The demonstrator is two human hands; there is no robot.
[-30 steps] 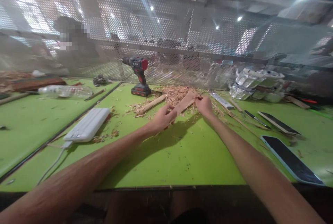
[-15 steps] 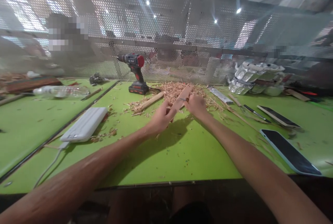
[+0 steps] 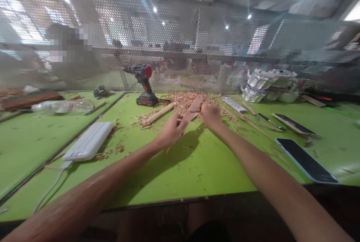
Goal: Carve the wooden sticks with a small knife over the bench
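My left hand [image 3: 173,126] is closed around the near end of a flat, pale wooden strip [image 3: 194,106], which slants up and away to the right. My right hand [image 3: 209,114] is a fist around a small knife [image 3: 194,111], its handle mostly hidden by the fingers. The thin blade lies across the strip's face, pointing left. Behind and beneath the strip spreads a heap of curled wood shavings [image 3: 182,101]. A round wooden stick [image 3: 160,113] lies left of the heap, close to my left hand.
A cordless drill [image 3: 144,84] stands behind the stick. To the left are a white power bank [image 3: 89,141] with a cable and a plastic bottle [image 3: 63,107]. On the right lie two phones [image 3: 306,159], a pen [image 3: 271,122] and foil-wrapped objects [image 3: 267,84]. A perforated metal screen [image 3: 180,69] closes the back.
The camera view has shifted slightly, so the bench items sit a little further left. The knife blade has slid a short way down the strip toward my left hand.
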